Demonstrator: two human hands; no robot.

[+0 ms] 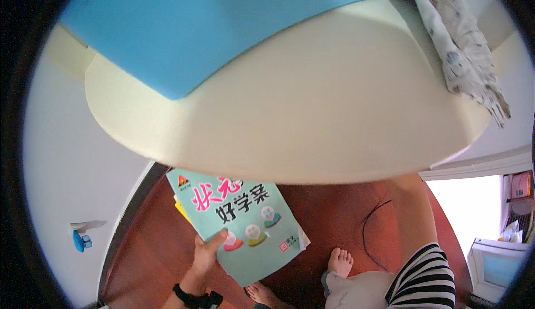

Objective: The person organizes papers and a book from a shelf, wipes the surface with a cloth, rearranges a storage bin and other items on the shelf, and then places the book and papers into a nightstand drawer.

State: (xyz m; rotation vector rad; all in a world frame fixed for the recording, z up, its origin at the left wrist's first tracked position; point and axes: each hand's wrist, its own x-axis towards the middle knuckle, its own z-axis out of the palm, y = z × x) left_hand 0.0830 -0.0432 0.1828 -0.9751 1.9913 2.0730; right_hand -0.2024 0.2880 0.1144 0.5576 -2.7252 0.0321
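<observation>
My left hand, with a black band on its wrist, grips a green paperback workbook by its lower left edge, thumb on the cover. Large pink and black characters cover its front, and its top tucks under the edge of a cream surface. A yellow edge shows behind the workbook at the left. My right arm, in a black-and-white striped sleeve, reaches up to the cream surface's right part; the right hand itself is hidden beneath or behind that surface.
A blue panel lies over the cream surface. A crumpled whitish cloth hangs at its right end. Below are my bare feet and a thin black cable on the reddish floor. A blue wall fitting is at left.
</observation>
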